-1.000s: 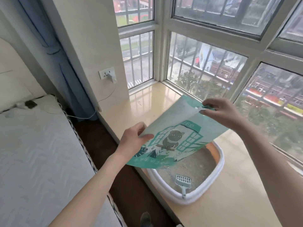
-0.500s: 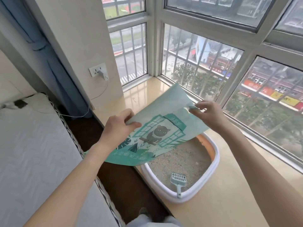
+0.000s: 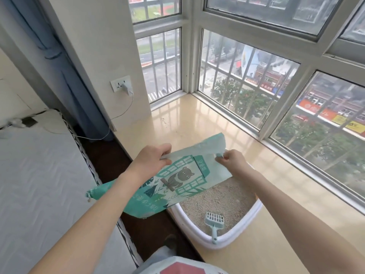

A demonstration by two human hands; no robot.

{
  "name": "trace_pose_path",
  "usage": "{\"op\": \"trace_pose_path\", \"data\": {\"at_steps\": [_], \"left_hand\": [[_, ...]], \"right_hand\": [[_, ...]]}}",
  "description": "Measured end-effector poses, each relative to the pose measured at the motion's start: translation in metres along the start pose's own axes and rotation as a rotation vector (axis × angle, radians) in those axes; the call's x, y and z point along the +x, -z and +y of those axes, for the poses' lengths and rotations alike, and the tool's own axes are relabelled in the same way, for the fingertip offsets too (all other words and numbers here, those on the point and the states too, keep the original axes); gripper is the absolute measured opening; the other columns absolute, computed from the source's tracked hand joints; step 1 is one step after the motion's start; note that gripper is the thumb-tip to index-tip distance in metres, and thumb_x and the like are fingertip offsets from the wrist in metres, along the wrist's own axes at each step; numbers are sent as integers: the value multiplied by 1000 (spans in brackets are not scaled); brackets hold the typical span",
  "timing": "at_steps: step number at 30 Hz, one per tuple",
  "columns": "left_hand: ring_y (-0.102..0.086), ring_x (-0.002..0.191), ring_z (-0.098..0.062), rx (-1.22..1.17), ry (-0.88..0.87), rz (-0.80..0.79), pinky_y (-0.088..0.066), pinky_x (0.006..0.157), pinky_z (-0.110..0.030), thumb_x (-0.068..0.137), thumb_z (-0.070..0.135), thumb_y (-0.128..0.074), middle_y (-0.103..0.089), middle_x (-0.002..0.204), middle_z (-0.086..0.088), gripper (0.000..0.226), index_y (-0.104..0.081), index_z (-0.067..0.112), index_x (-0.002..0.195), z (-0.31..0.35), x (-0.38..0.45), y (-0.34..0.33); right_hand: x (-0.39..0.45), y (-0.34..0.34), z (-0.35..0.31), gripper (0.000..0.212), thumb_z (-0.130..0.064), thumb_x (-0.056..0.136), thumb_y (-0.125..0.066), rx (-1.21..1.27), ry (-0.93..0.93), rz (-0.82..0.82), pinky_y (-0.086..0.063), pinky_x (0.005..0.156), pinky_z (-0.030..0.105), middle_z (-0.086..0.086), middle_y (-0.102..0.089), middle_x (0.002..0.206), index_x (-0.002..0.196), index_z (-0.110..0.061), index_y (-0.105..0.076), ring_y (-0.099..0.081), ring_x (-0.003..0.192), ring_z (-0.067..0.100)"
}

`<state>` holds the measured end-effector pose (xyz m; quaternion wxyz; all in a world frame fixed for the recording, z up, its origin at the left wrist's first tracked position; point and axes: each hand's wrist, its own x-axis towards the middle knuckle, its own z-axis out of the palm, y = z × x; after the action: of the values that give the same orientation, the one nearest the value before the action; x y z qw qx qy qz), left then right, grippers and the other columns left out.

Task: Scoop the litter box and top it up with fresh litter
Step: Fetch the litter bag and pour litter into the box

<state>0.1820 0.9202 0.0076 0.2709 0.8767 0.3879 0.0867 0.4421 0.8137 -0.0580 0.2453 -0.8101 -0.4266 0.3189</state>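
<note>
A flat, limp teal litter bag (image 3: 177, 180) with a cat picture hangs in the air above the left part of the litter box. My left hand (image 3: 150, 159) grips its left edge. At the upper right edge my right hand (image 3: 231, 159) pinches the bag, and the top flap folds back between the two hands. The white-rimmed litter box (image 3: 254, 212) sits on the window ledge, filled with beige litter (image 3: 221, 198). A pale blue scoop (image 3: 214, 222) lies in it, its handle resting on the near rim.
The beige ledge (image 3: 197, 123) runs under barred windows (image 3: 246, 82). A white mattress (image 3: 39, 175) lies to the left, across a dark floor gap (image 3: 142, 224). A charger sits in the wall socket (image 3: 121, 86), its cable trailing to the bed. A blue curtain (image 3: 65, 66) hangs left.
Both hands have come closer together and lower, so the bag now sags and its top flap folds over. The view has tilted down toward the box.
</note>
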Motion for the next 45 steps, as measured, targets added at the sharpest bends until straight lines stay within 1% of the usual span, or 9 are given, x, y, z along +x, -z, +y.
{"op": "trace_pose_path", "data": {"at_steps": [3,8,12,19,22,27,31,35,45], "left_hand": [[-51,67,-20,58,-32,-68,-38,59,-28,89,16,-64,-53,68,0,32,-38,21,70,-3,8,-12],[-44,61,-18,89,-55,-137,-33,54,-27,89,11,-61,-46,64,1,22,-41,10,79,-7,21,-30],[-38,59,-16,90,-64,-181,-30,53,-28,87,6,-60,-44,64,-1,29,-35,13,73,-6,32,-44],[-48,68,-22,74,-96,-215,-34,55,-30,86,3,-56,-51,72,-3,22,-40,14,77,5,46,-67],[-46,70,-23,43,-106,-197,-29,57,-28,84,3,-59,-46,68,5,26,-39,18,78,8,47,-72],[-50,74,-22,-20,-36,-157,-34,62,-30,85,9,-62,-53,76,1,18,-45,16,80,-7,38,-69],[-56,78,-22,50,30,-163,-45,65,-33,84,26,-67,-62,82,-1,15,-58,14,88,-34,22,-59],[-53,72,-18,131,117,-184,-32,53,-29,83,36,-67,-53,70,6,21,-57,17,83,-63,1,-55],[-60,90,-25,244,59,-153,-36,65,-29,95,30,-54,-66,93,-6,21,-68,15,98,-51,6,-55]], "right_hand": [[-3,-9,2,11,-15,93,-59,31,-16,-68,-56,74,45,5,-70,92,92,-25,-63,-62,75,26],[-10,2,-3,50,2,79,-63,128,20,-46,-57,78,34,-3,-64,113,119,-26,-56,-63,102,20],[-24,22,-6,89,-12,72,-75,71,186,8,-45,93,28,-13,-42,137,144,-42,-30,-48,119,8],[-34,23,-46,60,-41,83,-70,-543,626,139,-18,118,32,-1,-55,135,136,-21,-52,-36,138,17],[-18,-12,-67,41,-40,89,-62,-826,553,-15,-22,115,31,0,-64,124,125,-19,-61,-49,127,18],[1,-40,-74,25,-27,98,-47,-898,445,-47,-47,66,34,4,-68,86,94,-14,-68,-64,80,23],[12,-42,-53,23,-29,96,-52,-750,482,-34,-56,68,36,-4,-72,83,95,-21,-73,-66,74,17],[18,-38,-40,22,-31,96,-54,-697,477,-22,-56,64,33,-6,-73,79,94,-23,-74,-65,68,12],[7,-60,-83,22,-29,95,-55,-832,483,-231,-51,65,27,0,-69,99,110,-18,-66,-64,82,18]]}}
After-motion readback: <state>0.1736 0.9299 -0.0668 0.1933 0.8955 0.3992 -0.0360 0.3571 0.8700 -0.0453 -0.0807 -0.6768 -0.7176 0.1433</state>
